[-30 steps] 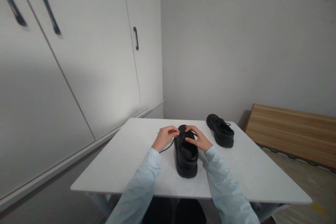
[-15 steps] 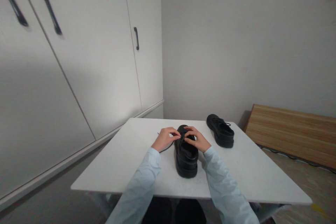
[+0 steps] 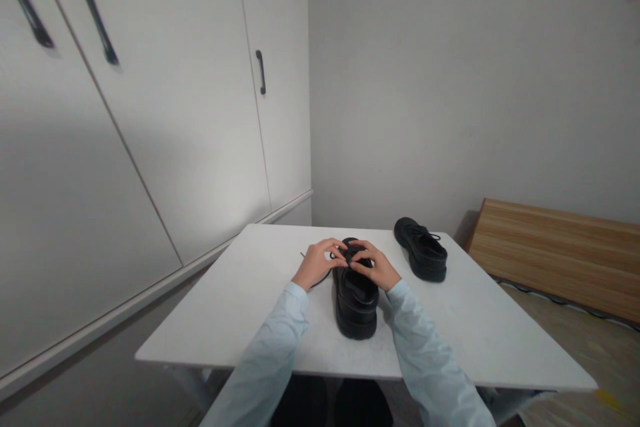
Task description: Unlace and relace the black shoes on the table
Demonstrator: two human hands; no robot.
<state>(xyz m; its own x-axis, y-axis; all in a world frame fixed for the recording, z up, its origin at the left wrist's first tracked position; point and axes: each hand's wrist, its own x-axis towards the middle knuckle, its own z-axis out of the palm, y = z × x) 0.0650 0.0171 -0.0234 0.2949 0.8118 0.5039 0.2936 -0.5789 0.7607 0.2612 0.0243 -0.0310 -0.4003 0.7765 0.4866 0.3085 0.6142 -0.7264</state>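
Black shoe (image 3: 356, 300), laces between both hands (image 3: 350, 263)

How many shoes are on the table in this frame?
2. One black shoe stands in the middle of the table, with the left hand and right hand at its laces. The other shoe sits apart at the far right of the table.
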